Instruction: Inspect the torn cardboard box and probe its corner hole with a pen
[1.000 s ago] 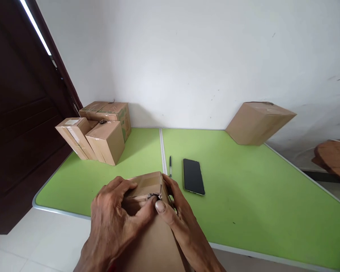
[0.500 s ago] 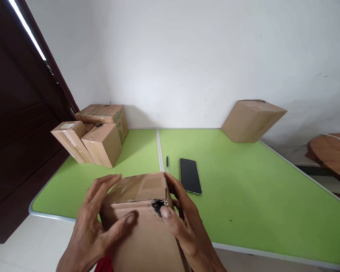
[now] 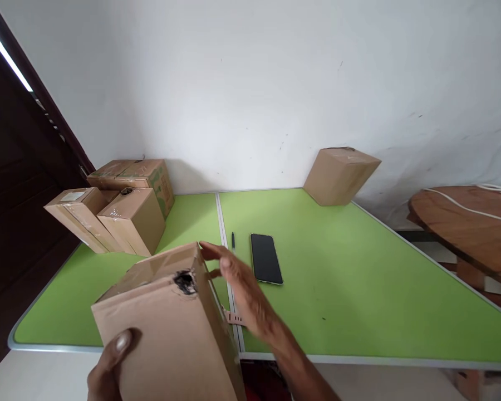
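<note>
Cardboard box (image 3: 167, 328) with a torn hole, held tilted above the green surface (image 3: 359, 289) near edge; left hand (image 3: 106, 370) grips its lower corner, right hand (image 3: 242, 287) spread loose against its side.

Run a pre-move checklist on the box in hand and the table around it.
1. Left hand grips the cardboard box at its near lower edge: ok.
2. Right hand steadies the box's right side: cannot tell, it looks open beside it.
3. Box intact: not ok, a torn dark hole near the top corner.
4. Phone and pen apart from the box: ok.
5. Box stack at far left stays apart: ok.
</note>
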Motion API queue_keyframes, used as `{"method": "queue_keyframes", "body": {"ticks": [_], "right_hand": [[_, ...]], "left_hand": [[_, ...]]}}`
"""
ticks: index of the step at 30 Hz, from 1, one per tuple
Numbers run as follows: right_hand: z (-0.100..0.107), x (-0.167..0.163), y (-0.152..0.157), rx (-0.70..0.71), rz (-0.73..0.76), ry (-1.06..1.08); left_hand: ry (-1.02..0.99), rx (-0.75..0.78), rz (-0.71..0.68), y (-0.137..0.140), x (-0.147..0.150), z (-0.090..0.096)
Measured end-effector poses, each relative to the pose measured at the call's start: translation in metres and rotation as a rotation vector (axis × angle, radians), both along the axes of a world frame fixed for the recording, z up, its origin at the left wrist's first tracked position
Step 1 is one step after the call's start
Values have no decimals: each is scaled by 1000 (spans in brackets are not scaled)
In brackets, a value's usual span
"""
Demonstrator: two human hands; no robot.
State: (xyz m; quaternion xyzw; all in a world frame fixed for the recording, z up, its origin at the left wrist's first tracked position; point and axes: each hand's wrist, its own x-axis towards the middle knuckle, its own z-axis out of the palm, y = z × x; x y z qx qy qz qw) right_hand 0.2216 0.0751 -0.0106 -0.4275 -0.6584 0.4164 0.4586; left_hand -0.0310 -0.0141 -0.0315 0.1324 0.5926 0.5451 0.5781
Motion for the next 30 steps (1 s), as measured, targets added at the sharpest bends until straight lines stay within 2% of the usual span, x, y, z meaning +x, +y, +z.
{"method": "queue_keyframes", "body": {"ticks": [2,5,8,11,13,16,20,23,25,27,30], "right_hand": [[-10,16,35,127,-104,-412],[-36,39,85,142,-198,-739],[-69,50,116,149,-174,-898],[-96,51,130,195,-115,-996],[-106,51,135,239,-61,-1016],[-109,54,141,304,19,-1000],[-101,67,145,361,52,-931],[-84,85,148,400,-24,-824],[-62,98,146,426,-149,-716],[-32,105,133,446,-307,-591],[19,95,86,481,-510,-267]], "left_hand": [[26,13,48,4,-3,3],[26,28,86,2,-6,2],[-7,14,79,1,-8,-4],[-77,11,59,7,-5,-6],[-92,27,77,15,1,0],[-98,34,114,29,16,18],[-223,60,111,39,28,40],[-272,110,81,37,30,45],[-262,138,82,33,33,45],[-254,163,106,29,39,45],[-269,206,134,24,48,46]]}}
